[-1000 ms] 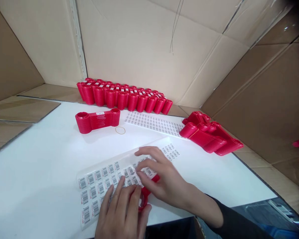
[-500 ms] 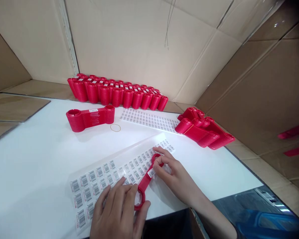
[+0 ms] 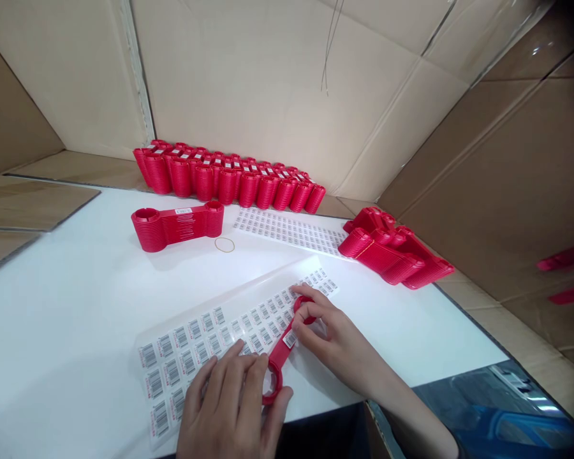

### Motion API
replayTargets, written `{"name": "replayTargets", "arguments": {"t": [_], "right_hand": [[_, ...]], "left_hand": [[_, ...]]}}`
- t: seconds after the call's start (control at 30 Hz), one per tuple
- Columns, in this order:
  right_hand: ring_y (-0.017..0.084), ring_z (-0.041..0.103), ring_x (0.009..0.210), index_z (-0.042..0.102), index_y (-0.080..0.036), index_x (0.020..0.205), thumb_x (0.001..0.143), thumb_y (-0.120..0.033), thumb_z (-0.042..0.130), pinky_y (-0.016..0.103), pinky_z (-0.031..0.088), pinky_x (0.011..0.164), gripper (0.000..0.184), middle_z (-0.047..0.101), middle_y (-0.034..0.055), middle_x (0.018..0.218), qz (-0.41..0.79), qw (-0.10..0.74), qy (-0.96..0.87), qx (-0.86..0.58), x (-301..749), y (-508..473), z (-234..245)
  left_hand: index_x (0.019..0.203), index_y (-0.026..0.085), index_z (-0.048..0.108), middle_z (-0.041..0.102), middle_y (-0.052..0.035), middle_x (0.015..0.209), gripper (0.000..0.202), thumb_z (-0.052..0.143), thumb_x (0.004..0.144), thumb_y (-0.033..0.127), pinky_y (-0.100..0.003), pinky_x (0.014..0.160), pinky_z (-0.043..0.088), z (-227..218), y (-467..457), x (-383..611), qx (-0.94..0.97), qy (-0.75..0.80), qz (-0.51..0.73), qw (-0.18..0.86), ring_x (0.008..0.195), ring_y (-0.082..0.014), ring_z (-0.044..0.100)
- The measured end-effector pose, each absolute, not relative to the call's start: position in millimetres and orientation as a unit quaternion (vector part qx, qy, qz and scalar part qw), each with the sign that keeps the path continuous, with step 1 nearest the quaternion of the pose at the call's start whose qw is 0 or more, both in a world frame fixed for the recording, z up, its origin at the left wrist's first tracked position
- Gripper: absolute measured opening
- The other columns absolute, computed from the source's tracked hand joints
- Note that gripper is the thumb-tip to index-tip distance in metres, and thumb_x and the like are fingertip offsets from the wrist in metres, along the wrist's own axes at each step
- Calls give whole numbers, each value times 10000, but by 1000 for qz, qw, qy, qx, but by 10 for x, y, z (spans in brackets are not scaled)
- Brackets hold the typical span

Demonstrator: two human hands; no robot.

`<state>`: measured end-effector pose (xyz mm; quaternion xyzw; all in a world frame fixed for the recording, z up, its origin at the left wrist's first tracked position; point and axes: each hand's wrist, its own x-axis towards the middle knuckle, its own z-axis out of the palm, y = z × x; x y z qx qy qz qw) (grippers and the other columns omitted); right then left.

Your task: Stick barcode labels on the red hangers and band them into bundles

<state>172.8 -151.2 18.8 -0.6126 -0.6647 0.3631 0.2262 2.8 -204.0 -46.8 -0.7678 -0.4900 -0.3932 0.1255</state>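
Observation:
A flat red plastic piece with a ring at each end lies slantwise over a sheet of barcode stickers. One small barcode label sits on its bar. My left hand holds the near ring between thumb and fingers, its other fingers resting over the sticker sheet. At the far ring, my right hand has its thumb and index finger bent together beside the label, and its other fingers reach past the ring. Part of the far ring is hidden by the right fingers.
A stack of red pieces stands at left, near a thin rubber band. Behind is a long row of red stacks against cardboard. Another sticker sheet lies by banded red bundles at right.
The whole view has shifted slightly. My right thumb has moved a little down along the piece, beside the label. Both hands stay on the red piece.

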Motion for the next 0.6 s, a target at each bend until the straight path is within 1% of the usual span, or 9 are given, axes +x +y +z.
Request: {"name": "replayTargets", "arguments": {"t": [0.17,0.37,0.6], "right_hand": [[245,301,1310,605,-196,731,796,-257,541,429,324,1036,110,435,71,1339,362,215,-678,-603,1714,-1506,224],[223,317,1302,588,-187,719,803,-245,536,392,300,1056,114,422,64,1343,361,197,-680,-607,1698,-1507,256],[198,317,1298,584,-188,721,809,-243,524,360,297,1059,120,422,52,1340,362,198,-684,-602,1705,-1514,257]], "left_hand": [[962,154,617,647,-28,884,234,606,778,300,-331,851,385,-467,-2020,41,-770,-491,-390,120,952,-192,578],[962,155,617,644,-29,887,223,597,788,293,-314,831,388,-459,-2036,35,-771,-486,-395,119,958,-189,575],[962,149,616,641,-35,887,219,593,794,288,-314,833,383,-451,-2042,33,-767,-490,-397,116,962,-192,569]]}}
